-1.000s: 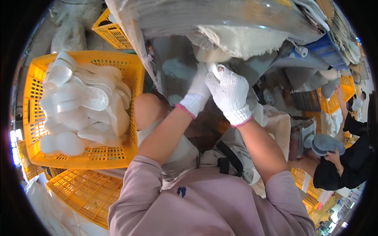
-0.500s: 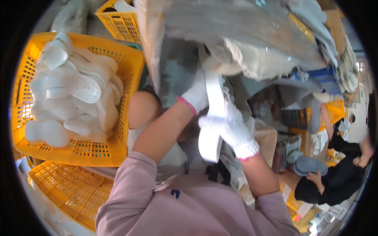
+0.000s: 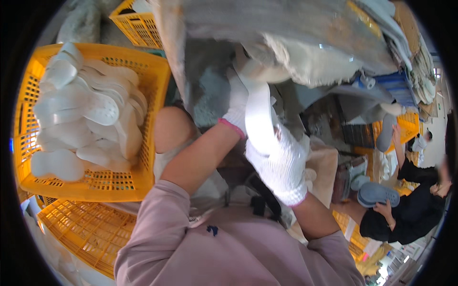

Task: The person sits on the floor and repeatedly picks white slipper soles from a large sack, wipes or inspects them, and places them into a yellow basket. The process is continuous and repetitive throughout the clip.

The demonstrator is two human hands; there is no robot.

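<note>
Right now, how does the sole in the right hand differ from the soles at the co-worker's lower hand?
The held sole is white; the co-worker's soles are grey. The held sole runs up the picture; the co-worker's soles lie across it. A gloved right hand grips the held sole; a bare hand holds the co-worker's soles. Both have rounded ends.

We look down from the person's head, through the left of two wide fisheye cameras. We see the shirt [image 3: 248, 255] nearest, along the lower edge, the left hand [image 3: 236, 101] and right hand [image 3: 282, 166] beyond it, and a co-worker [image 3: 411, 209] farther off, toward the curved right rim.
</note>
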